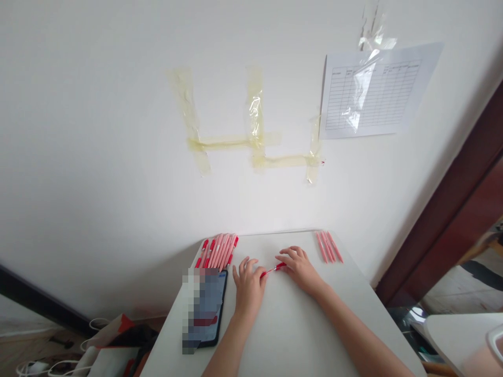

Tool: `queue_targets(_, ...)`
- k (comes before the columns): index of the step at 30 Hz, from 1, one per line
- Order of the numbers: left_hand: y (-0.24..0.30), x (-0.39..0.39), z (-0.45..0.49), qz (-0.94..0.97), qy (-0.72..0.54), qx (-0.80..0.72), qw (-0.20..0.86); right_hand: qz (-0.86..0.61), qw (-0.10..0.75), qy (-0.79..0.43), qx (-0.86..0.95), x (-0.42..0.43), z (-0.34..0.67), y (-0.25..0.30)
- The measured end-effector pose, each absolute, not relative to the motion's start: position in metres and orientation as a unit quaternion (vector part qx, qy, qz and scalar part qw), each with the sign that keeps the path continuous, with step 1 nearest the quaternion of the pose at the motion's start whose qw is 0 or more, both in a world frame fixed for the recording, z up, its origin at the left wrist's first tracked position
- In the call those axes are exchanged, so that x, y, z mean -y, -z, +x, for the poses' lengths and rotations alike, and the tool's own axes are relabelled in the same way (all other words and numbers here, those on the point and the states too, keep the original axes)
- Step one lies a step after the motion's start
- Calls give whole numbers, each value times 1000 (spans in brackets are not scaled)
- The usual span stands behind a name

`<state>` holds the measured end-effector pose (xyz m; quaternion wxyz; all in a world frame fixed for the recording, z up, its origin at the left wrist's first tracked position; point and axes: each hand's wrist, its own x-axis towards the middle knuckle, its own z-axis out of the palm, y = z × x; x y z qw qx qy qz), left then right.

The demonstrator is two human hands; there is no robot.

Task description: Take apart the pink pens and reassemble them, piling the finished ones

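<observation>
Over the middle of the white table, my left hand [250,285] pinches one red end of a slim pen [271,270]. My right hand [301,267] grips the pen's other red end between thumb and finger. A thin, pale stretch of the pen shows between the two hands; whether its parts are joined there I cannot tell. Beyond my left hand, at the table's back left, lies a row of pink and red pens [220,251]. Several plain pink pens [329,247] lie side by side at the back right.
A phone [212,309], partly blurred out, lies left of my left forearm. The table [291,340] meets a white wall [118,131] bearing yellowed tape [226,142] and a printed sheet [373,99]. Bags and cables [106,345] are on the floor at left.
</observation>
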<state>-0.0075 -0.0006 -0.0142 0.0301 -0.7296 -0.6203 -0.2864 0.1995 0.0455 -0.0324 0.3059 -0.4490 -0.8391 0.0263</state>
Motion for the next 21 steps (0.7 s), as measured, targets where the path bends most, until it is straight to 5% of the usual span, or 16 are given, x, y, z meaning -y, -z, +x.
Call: queue_targets(21,25,-10,-18,-715,352,602,56,-476,360,-112,795,-61,220,36)
